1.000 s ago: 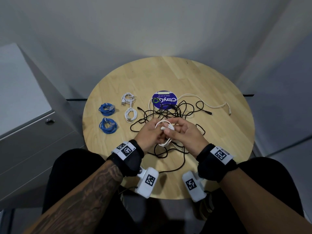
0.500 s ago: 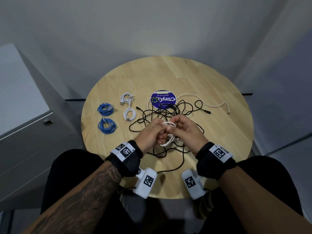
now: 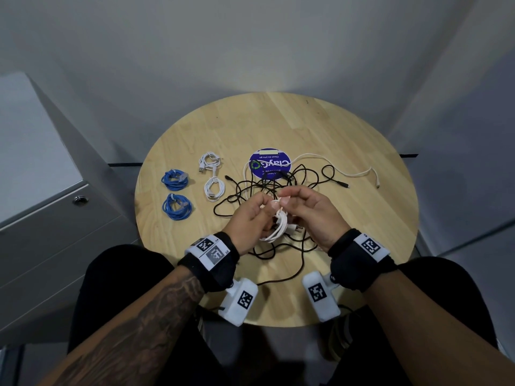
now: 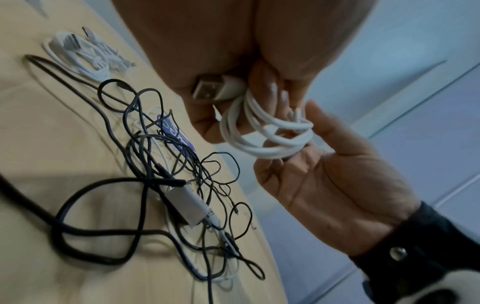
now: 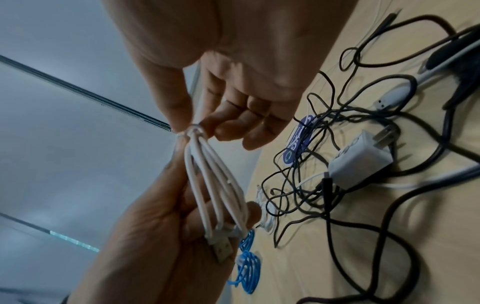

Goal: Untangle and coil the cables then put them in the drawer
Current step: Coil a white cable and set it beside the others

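The white cable coil (image 3: 274,228) is hanging above the table (image 3: 362,218), betw. both hands. The left hand (image 3: 252,218) is gripping its lower loops w/ curled fingers; the right hand (image 3: 306,211) is pinching the top w/ thumb & forefinger, other fingers relaxed. The black cable tangle (image 3: 267,188) is lying under them, near the white charger (image 5: 361,158).
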### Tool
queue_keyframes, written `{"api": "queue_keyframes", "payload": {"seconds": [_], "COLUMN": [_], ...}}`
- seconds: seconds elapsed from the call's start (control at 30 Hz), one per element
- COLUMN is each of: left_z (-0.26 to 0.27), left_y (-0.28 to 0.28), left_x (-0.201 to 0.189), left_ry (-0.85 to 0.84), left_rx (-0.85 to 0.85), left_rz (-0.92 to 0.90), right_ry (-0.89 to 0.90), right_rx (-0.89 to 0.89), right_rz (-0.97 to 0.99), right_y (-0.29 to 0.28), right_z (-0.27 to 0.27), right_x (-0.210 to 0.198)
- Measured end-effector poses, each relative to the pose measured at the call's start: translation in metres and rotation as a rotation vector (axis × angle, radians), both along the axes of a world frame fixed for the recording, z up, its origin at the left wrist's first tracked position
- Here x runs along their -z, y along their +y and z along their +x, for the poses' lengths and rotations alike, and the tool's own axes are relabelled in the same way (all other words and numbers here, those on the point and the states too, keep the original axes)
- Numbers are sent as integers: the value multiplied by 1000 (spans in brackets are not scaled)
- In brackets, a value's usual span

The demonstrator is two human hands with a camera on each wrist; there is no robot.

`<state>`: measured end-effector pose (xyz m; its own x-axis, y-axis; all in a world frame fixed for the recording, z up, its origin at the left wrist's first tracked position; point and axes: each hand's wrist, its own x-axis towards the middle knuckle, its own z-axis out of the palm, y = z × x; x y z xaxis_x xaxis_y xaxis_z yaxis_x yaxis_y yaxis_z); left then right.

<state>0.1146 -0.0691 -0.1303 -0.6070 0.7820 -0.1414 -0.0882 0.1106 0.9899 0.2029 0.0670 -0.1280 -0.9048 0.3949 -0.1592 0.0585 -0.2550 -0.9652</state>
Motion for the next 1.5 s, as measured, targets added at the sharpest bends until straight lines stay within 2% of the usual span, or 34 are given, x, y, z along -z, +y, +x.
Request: {"api": "queue_keyframes", "payload": {"seconds": [0.07, 0.17, 0.27, 0.37, 0.43, 0.53, 0.63, 0.83, 0.93, 1.03, 1.13, 1.27, 1.4, 1.43, 1.5], "left_z": [0, -1, -3, 0, 1, 2, 1, 2, 6, 7, 5, -2, -7, -7, -6], "left_y": [-1, 0, 1, 4, 6, 4, 0, 5, 9, 8, 3, -2, -3, -3, -4], "left_x": [1, -2, -1, -1, -3, -5, -3, 0, -5, 2, 10, 9, 8, 7, 7], "left_ry": [16, -75, -73, -42, -97, -111, -107, -146, -149, -142, -213, -303, -353, -367, -346], "left_rx": [1, 51, 87, 101, 106, 121, 100, 110, 152, 91, 8, -31, -68, -77, -100], "left_rz": [0, 36, 33, 22, 43, 81, 88, 91, 95, 115, 132, 165, 183, 182, 164], "right_ry": [-42, -32, -11, 20, 38, 5, -39, 22, 22, -1, -29, -29, -66, -72, -109], "right_rx": [-38, -37, 63, 191, 222, 122, 75, 293, 339, 295, 235, 196, 39, 11, -2], "right_rz": [-16, 16, 25, 122, 85, -18, 178, 195, 161, 214, 313, 300, 500, 508, 359], "right_y": [-1, 3, 11, 17, 15, 10, 5, 6, 10, 9, 8, 12, 8, 4, -3], "right_z": [1, 2, 2, 2, 1, 1, 0, -5, -3, -2, -2, -2, 2, 2, 2], "right_x": [2, 2, -1, -1, 0, 1, 4, -7, -8, -4, -1, 0, 7, 9, 8]}}
